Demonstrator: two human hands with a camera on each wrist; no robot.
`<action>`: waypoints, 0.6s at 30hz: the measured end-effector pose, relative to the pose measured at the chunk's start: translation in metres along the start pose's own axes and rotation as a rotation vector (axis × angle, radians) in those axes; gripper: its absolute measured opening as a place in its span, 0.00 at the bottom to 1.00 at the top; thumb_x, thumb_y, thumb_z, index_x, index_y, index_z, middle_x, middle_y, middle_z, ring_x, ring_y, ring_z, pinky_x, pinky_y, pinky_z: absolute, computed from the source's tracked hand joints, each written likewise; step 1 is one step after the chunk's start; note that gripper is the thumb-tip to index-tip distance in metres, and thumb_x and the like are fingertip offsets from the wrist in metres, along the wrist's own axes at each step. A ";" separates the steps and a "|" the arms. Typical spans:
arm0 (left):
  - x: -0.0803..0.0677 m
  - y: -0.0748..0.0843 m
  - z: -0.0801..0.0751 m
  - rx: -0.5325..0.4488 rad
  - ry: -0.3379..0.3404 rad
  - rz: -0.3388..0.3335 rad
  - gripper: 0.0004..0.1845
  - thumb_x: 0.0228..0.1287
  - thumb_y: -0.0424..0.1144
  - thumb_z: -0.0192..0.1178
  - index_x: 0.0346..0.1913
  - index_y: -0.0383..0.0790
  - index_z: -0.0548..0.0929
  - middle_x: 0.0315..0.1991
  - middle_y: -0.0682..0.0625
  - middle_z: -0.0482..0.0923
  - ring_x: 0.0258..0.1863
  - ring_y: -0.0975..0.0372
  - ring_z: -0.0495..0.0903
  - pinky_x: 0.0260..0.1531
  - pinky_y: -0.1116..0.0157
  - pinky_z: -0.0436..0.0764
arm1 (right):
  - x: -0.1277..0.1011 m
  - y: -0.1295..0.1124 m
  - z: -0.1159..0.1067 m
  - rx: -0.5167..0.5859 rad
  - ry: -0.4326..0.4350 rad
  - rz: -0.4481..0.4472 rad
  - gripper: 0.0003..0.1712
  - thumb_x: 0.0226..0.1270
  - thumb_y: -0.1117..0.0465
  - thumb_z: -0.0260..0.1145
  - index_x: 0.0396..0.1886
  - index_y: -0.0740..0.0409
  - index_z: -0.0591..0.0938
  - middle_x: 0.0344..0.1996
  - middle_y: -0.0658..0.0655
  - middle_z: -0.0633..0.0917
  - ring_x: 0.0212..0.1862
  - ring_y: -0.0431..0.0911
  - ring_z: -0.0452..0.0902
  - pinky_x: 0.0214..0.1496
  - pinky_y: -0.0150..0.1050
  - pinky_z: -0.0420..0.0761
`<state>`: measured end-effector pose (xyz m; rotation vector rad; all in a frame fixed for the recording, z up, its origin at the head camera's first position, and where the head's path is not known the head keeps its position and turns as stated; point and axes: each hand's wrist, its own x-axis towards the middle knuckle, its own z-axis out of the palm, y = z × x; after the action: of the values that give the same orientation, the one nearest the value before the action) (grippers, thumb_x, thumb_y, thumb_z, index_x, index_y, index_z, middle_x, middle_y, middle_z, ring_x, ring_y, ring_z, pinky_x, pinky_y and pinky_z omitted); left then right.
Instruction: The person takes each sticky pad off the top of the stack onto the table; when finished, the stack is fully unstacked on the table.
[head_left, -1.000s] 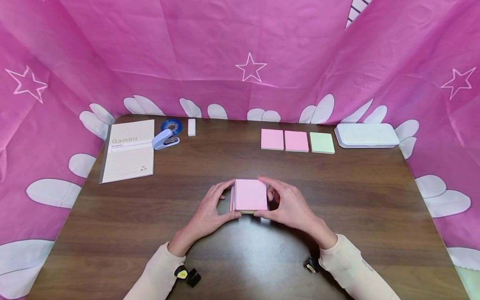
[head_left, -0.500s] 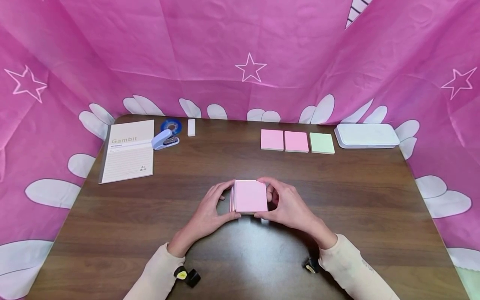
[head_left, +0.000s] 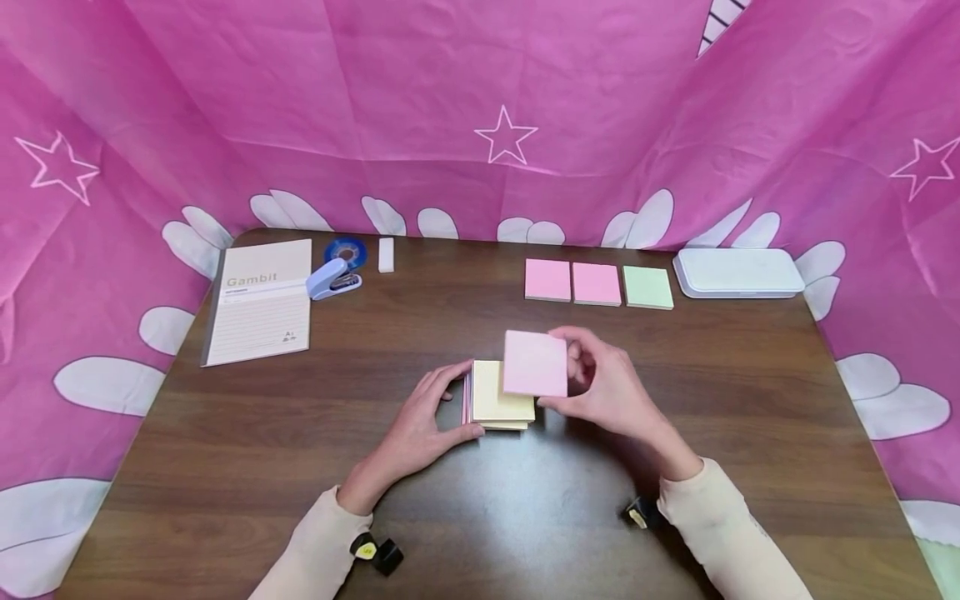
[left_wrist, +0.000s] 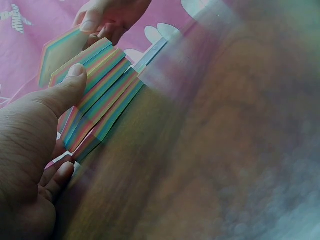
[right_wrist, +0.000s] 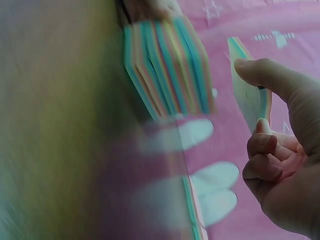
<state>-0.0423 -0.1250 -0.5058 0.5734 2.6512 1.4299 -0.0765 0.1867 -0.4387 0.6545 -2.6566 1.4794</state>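
In the head view a stack of sticky note pads [head_left: 490,398] with a yellow pad on top stands near the table's middle. My left hand [head_left: 422,422] grips its left side, thumb on the near edge and fingers at the far edge. Striped, multicoloured sides of the stack [left_wrist: 102,92] show in the left wrist view. Up and right of the stack, my right hand [head_left: 606,385] pinches a pink sticky note pad [head_left: 535,364] by its right side. That pad is raised and hides part of the yellow one. The right wrist view shows it apart from the stack [right_wrist: 167,70].
Behind the hands lie two pink pads [head_left: 547,279] [head_left: 597,284] and a green pad [head_left: 648,287], beside a white case [head_left: 738,272]. At back left are a notebook [head_left: 258,304], a stapler [head_left: 330,279], blue tape [head_left: 346,252] and a small white block [head_left: 386,255].
My right hand has lifted the pink pad off the stack and moved it up and right, exposing the yellow pad beneath. The left hand stays on the stack.
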 end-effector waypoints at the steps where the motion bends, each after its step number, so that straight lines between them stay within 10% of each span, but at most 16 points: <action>1: 0.000 0.000 0.000 -0.001 -0.002 -0.005 0.50 0.63 0.49 0.84 0.85 0.49 0.70 0.78 0.51 0.74 0.71 0.56 0.74 0.66 0.51 0.80 | 0.001 0.002 -0.004 0.006 0.014 0.010 0.48 0.43 0.67 0.94 0.67 0.58 0.82 0.31 0.51 0.77 0.31 0.43 0.73 0.34 0.32 0.73; 12: -0.001 0.001 0.000 -0.013 -0.006 -0.033 0.51 0.62 0.50 0.85 0.85 0.50 0.69 0.78 0.51 0.74 0.73 0.56 0.73 0.67 0.50 0.80 | 0.016 0.045 -0.018 0.060 0.117 0.096 0.45 0.48 0.69 0.92 0.67 0.61 0.82 0.32 0.60 0.76 0.31 0.45 0.70 0.33 0.29 0.69; 18: -0.001 0.000 0.000 -0.011 -0.003 -0.017 0.51 0.63 0.50 0.84 0.85 0.50 0.69 0.78 0.51 0.73 0.72 0.56 0.73 0.67 0.51 0.80 | 0.018 0.067 -0.010 -0.096 0.096 0.104 0.44 0.48 0.65 0.93 0.66 0.60 0.82 0.32 0.56 0.78 0.33 0.45 0.72 0.36 0.30 0.70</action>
<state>-0.0415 -0.1249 -0.5058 0.5496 2.6381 1.4371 -0.1200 0.2191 -0.4826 0.4335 -2.7059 1.3578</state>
